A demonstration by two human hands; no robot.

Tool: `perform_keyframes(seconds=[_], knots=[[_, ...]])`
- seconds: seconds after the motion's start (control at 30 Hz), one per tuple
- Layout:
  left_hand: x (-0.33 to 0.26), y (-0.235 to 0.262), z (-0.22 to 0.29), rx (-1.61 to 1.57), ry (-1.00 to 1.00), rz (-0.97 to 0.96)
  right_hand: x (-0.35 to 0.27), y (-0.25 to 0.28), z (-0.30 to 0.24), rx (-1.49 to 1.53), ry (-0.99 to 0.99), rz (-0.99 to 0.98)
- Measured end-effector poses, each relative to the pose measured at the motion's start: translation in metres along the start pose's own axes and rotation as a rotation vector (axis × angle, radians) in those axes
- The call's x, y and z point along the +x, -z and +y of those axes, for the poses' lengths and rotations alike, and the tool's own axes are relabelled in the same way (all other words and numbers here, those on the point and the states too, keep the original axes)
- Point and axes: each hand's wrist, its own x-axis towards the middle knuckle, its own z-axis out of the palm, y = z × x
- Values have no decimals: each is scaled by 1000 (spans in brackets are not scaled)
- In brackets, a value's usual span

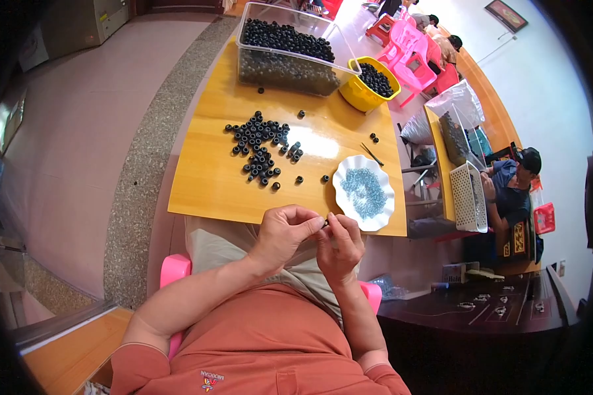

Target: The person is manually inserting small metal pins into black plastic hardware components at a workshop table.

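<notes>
A glossy, yellowish wood-grain counter (207, 187) stands on a pale floor (72, 125) with a speckled grey band (137, 148). At its near edge, the fingers of the left hand (280, 236) and right hand (340, 251) meet, pinching a tiny black piece (325, 223) between their tips; its shape is mostly hidden. Both forearms angle inward from below, the left slanting more, the right steeper. Beside the right hand, a scalloped white dish (390, 203) carries translucent bluish bits (364, 191), a thin two-pronged tool (371, 153) lying just beyond. The rust-coloured shirt (257, 329) bears a small coloured emblem (208, 382) with printed lettering. Farther out sit loose black rings (255, 135), a clear plastic bin (277, 14) and a yellow tub (362, 97), both loaded with similar dark pieces.
</notes>
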Motion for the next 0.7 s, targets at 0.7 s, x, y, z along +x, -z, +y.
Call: perform_keyframes(seconds=[0.7], knots=[[1,-4,-9,-126,-59,188,2,-21,1,142,-110,38]])
